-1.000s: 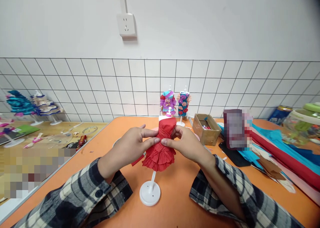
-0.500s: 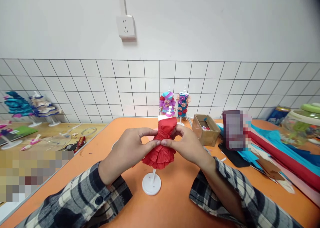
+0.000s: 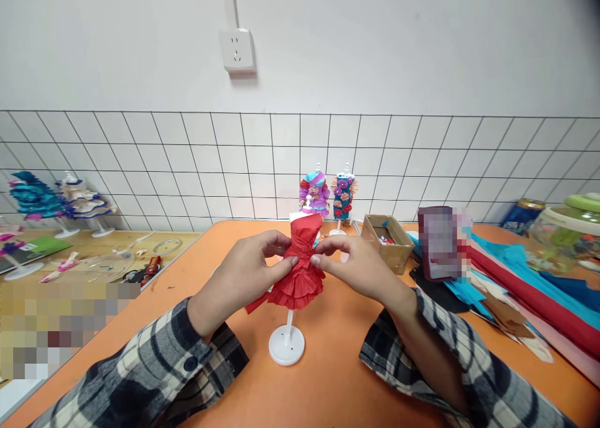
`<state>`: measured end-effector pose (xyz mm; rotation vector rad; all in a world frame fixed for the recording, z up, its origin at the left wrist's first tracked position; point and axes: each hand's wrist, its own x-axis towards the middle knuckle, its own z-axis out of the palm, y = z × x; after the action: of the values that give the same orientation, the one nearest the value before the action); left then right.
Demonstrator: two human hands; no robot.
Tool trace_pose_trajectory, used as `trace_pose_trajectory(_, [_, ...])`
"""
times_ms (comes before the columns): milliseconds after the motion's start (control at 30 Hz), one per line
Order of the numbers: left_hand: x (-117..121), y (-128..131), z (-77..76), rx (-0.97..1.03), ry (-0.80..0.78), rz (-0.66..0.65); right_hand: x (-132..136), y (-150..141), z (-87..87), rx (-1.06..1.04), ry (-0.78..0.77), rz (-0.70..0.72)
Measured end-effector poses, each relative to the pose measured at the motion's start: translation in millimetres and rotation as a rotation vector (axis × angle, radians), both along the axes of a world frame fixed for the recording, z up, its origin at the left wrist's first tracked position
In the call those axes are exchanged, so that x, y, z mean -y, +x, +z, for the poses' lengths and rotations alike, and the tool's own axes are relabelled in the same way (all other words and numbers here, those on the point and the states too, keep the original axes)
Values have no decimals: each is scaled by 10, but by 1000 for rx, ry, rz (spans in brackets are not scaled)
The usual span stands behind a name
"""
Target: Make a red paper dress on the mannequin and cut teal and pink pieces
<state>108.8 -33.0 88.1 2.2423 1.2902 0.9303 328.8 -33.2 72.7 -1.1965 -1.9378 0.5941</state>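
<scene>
A miniature dress form wears a red crinkled-paper dress [image 3: 304, 284] with a wrapped waist and a ruffled skirt. Its round white base [image 3: 287, 345] rests on the orange table, and the form leans slightly left. My left hand [image 3: 248, 268] is closed around the left of the waist, thumb in front and fingers partly behind. On the other side, my right hand [image 3: 354, 262] pinches the waist's right edge between thumb and forefinger. A loose red strip [image 3: 257, 303] sticks out below my left hand. The back of the dress is hidden.
Two dressed miniature forms, one purple [image 3: 315, 190] and one blue with flowers [image 3: 344, 197], stand at the back. Rightward are a cardboard box [image 3: 398, 256], a phone [image 3: 439, 247], coloured sheets [image 3: 529, 290] and a clear jar [image 3: 567, 234]. More dressed forms [image 3: 35, 197] stand far left.
The top of the dress has tipped left. My right hand has shifted right, so the thumbs are farther apart. The loose red strip at lower left now shows more.
</scene>
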Motion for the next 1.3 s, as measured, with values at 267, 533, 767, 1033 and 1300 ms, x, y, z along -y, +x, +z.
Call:
trace_pose_trajectory(267, [67, 70, -23, 0, -174, -89, 41, -105, -52, 55, 20, -42])
trace_pose_trajectory(533, [-172, 117, -275, 123, -499, -158, -138, -83, -249, 184, -33, -123])
trace_pose_trajectory(767, [-425, 116, -779, 181, -706, -173, -451, -49, -833, 196, -168, -57])
trace_pose_trajectory(1033, [-564, 60, -1100, 143, -694, -82, -472, -75, -1155, 191, -181, -41])
trace_pose_trajectory(1300, [-556, -9, -1114, 196, -619, -40, -408, 11, -1057, 164, -70, -149])
